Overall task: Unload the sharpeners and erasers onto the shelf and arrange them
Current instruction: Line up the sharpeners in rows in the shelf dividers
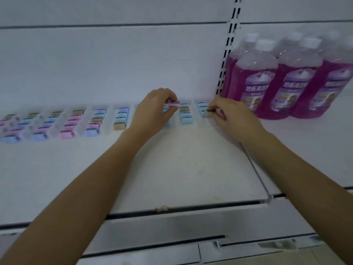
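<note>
The white shelf (191, 169) fills centre frame. Small sharpeners are laid on it in short columns (66, 123) that run from the back panel toward the front edge, spread from left frame to centre. The left hand (154, 109), just above centre frame, is curled, and a pink sharpener (174, 103) is pinched between thumb and fingertips and held clear of the shelf. The right hand (231, 117), right of centre, is also curled. A tan sharpener (208, 112) is pinched at its fingertips at the near end of the rightmost column (202, 106); contact with the shelf cannot be confirmed. One blue-and-tan column (185, 114) stands between the two hands. A further column is largely hidden behind the left hand, so its length cannot be read. Key relation: the pink sharpener sits just up-frame of that hidden column and left of the middle column, its long axis across the frame, parallel to the pieces already set. The left hand is judged the nearer; a short descent toward lower frame would seat it. Purple floor-cleaner bottles (267, 83) stand at upper right, beyond the slotted upright (227, 54).
</note>
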Demonstrator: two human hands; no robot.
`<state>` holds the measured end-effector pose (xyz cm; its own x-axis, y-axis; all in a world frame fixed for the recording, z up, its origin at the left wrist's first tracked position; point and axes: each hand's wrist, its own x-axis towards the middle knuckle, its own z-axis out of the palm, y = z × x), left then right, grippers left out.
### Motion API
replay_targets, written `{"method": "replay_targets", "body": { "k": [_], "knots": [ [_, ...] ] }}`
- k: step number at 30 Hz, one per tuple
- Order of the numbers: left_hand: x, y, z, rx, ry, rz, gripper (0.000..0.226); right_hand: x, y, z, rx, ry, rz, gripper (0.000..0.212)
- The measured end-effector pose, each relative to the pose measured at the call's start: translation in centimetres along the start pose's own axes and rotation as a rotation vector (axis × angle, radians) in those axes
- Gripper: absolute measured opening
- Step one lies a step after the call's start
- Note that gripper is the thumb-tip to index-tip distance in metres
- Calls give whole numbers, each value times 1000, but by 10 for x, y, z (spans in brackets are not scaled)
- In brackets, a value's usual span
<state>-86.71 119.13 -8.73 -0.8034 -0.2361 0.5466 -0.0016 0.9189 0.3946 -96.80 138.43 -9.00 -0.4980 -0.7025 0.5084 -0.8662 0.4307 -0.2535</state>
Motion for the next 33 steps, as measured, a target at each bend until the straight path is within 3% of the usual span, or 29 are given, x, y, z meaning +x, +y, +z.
{"method": "replay_targets", "body": {
  "k": [7,27,33],
  "knots": [
    [-5,-1,1,13,-8,-5,19,0,4,7,-14,-82,2,10],
    [-6,-4,-2,7,-24,0,21,-2,-2,9,-65,-43,21,17],
    [-2,-4,-16,-80,105,-16,18,-1,-3,8,-63,63,-19,17]
  ]
}}
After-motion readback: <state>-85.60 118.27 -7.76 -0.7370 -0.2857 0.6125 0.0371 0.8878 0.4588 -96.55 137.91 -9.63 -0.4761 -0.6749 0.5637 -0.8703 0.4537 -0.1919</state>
